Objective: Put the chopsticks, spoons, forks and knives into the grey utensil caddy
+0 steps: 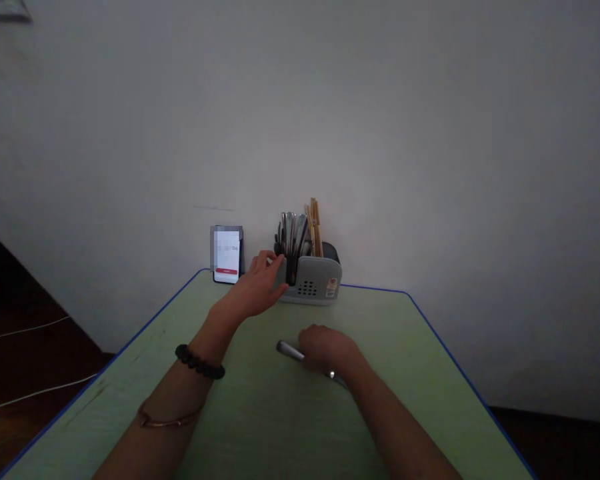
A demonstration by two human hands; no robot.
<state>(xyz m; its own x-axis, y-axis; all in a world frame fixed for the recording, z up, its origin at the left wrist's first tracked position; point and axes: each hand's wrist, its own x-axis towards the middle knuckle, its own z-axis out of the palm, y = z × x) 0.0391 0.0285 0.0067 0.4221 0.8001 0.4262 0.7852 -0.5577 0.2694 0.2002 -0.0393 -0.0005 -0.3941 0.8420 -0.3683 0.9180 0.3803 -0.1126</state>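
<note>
At the far end of the table, a grey cutlery holder (319, 272) with a perforated front stands near the wall. Metal utensils (294, 230) stand handle-up in its left part, and wooden chopsticks (315, 227) rise on the right. My left hand (263, 283) is at the holder's left front, fingers stretched out and thumb apart, seeming to touch it. Closer to me, my right hand (327, 348) is closed around a metal utensil (291, 351) low over the table. One end sticks out on the left; a shiny part shows under the wrist. Its exact kind is hidden.
A phone (227, 257) with a lit screen leans upright against the wall, left of the holder. The green table (260, 427) has a blue edge. A plain wall (430, 167) closes off the far side. Thin white cables (40, 395) run at the left, beyond the table.
</note>
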